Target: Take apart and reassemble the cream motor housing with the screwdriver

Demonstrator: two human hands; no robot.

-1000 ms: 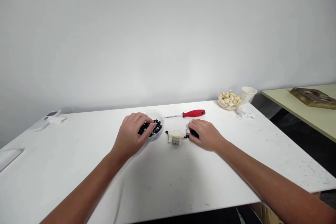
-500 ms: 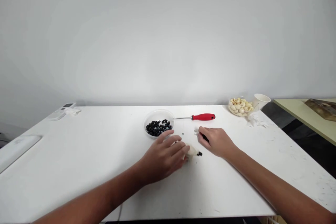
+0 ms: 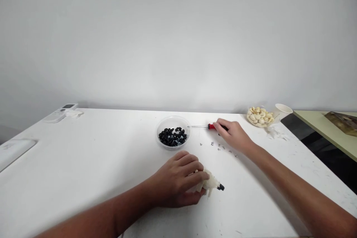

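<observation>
My left hand (image 3: 181,178) is closed around a cream-coloured piece (image 3: 211,181) with a black tip that points right. Most of this piece is hidden under the fingers, so its kind is unclear. Farther back, my right hand (image 3: 232,134) grips the red handle of a screwdriver (image 3: 201,126), whose metal shaft points left to the bowl. Something black shows between the right fingers; I cannot make out what. Several small silver screws (image 3: 212,143) lie scattered between my hands. Beyond my left hand is a clear round bowl (image 3: 173,148) containing small black pieces (image 3: 170,136) and silvery bits.
At the back right stand a clear bowl of pale, pebble-like pieces (image 3: 260,116) and a white cup (image 3: 283,109). Crumpled clear plastic (image 3: 277,132) lies before them. On the left are a white remote (image 3: 67,108) and a white device (image 3: 16,150). A greenish table (image 3: 320,122) adjoins at right.
My right hand has moved up from beside the screws onto the screwdriver handle, uncovering more screws. My left hand has come nearer to me with the cream piece. The view has shifted slightly.
</observation>
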